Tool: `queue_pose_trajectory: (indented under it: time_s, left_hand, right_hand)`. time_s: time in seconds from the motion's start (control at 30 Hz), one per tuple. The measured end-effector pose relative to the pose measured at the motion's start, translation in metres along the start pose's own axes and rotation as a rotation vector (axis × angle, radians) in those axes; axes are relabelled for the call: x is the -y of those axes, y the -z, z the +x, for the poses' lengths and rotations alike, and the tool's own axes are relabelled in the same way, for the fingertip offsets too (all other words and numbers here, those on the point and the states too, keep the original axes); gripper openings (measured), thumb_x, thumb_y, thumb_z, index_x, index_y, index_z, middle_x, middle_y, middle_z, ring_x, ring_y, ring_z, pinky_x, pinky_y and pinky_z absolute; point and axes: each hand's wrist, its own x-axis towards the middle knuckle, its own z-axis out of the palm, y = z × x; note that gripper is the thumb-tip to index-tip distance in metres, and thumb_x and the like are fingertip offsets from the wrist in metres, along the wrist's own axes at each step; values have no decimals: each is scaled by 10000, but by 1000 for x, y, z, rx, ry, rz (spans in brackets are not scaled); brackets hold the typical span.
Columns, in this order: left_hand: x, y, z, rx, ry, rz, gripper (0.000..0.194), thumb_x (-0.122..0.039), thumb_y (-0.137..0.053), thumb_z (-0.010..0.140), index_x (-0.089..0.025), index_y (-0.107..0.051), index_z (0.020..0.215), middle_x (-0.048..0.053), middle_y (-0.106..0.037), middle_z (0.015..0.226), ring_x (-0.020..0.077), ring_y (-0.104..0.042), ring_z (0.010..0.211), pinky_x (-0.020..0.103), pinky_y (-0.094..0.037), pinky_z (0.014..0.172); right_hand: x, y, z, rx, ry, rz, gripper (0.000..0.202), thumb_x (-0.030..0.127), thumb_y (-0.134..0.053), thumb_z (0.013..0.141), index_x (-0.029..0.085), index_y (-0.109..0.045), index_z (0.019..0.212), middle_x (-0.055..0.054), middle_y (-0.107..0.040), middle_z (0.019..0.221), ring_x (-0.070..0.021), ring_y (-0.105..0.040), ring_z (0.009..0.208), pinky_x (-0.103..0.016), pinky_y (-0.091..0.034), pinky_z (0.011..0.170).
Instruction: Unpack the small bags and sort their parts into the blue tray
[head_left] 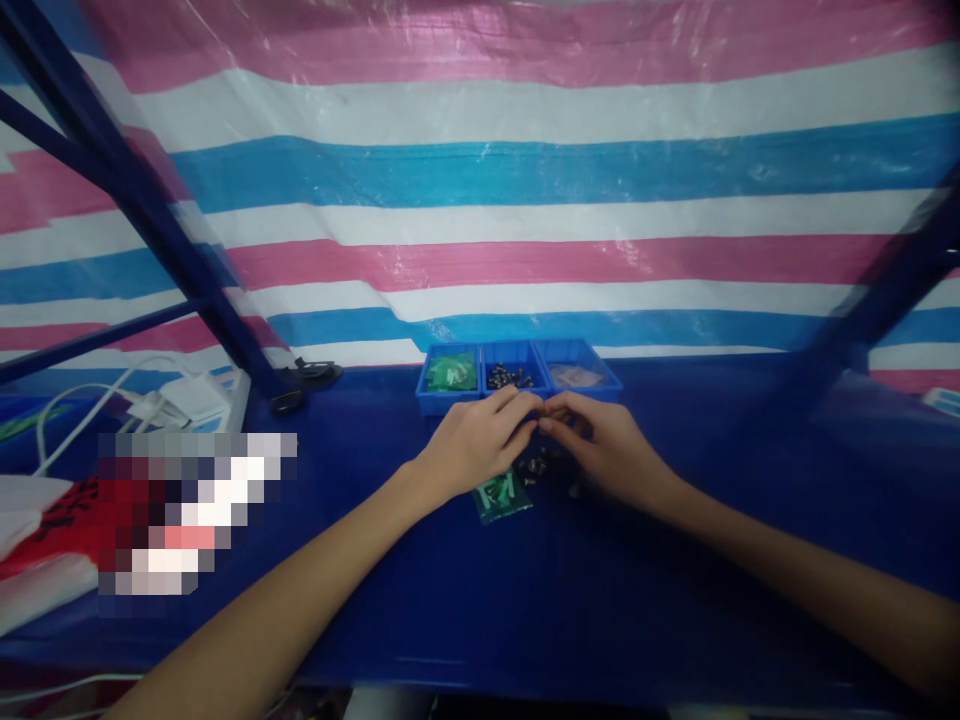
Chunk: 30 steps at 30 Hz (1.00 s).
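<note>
In the head view, left hand (472, 440) and right hand (619, 445) close together above a blue table (420, 610), with fingers bent inward and tips meeting in a pinch-like pose. Impossible to tell whether anything small is gripped between either thumb and fingers, with the meeting point too tiny and partly covered. Just below the hands, on the tabletop, a loose scatter of small metal parts (536, 466); just beside it, partly under the left hand, a green packet (502, 503) lying flat. Right behind the hands, three blue bins side by side: left bin (442, 404) with green bags (454, 372) inside, middle bin (510, 350) with more dark and silver pieces (504, 377), right bin (612, 386) with pale clear bags (576, 376). Well apart at the left, white cables (75, 395), a red-and-white package (75, 525) beside a pixelated patch, and a black object (313, 372) near a blue post (172, 245). Across the back, a striped sheet (525, 170) in pink, white and blue.
</note>
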Motion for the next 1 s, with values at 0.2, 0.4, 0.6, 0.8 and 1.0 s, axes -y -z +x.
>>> queue_pose_trajectory:
  time_s: [0.2,0.4,0.6,0.8,1.0]
  left_hand:
    - [1,-1,-1,17,4,40,247,-299,-398,1023,-186,-530,1199,59,-608,1083,147,-628,840,253,-510,682]
    - [2,-1,0,36,2,33,231,-320,-409,1026,-180,-526,1168,47,-611,1066,152,-627,852,263,-509,700]
    - [0,1,0,55,11,52,263,-349,-356,1044,-174,-542,1109,44,-618,1028,157,-634,841,262,-501,695]
    - [-1,0,0,71,36,42,290,-361,-345,1043,-160,-552,1017,50,-611,959,166,-617,811,278,-495,683]
    - [-2,1,1,94,58,-59,245,-329,-371,1037,-164,-539,970,45,-611,939,164,-610,825,300,-503,738]
  right_hand:
    - [1,1,0,-5,16,-32,143,293,-558,948,200,-647,886,15,-658,735,-132,-555,615,-256,-400,564]
    - [2,2,-1,-2,40,-95,193,326,-544,955,200,-651,856,19,-640,706,-126,-510,581,-254,-376,544]
    - [1,3,-1,-11,49,-123,230,334,-507,977,200,-648,854,9,-649,700,-137,-539,584,-261,-385,547]
    - [-4,1,-2,-60,163,-192,135,214,-518,952,216,-625,1035,-36,-716,895,-176,-665,743,-273,-484,636]
    - [-8,0,-2,-68,276,-304,149,185,-510,950,218,-611,1055,-52,-715,955,-202,-683,868,-321,-530,769]
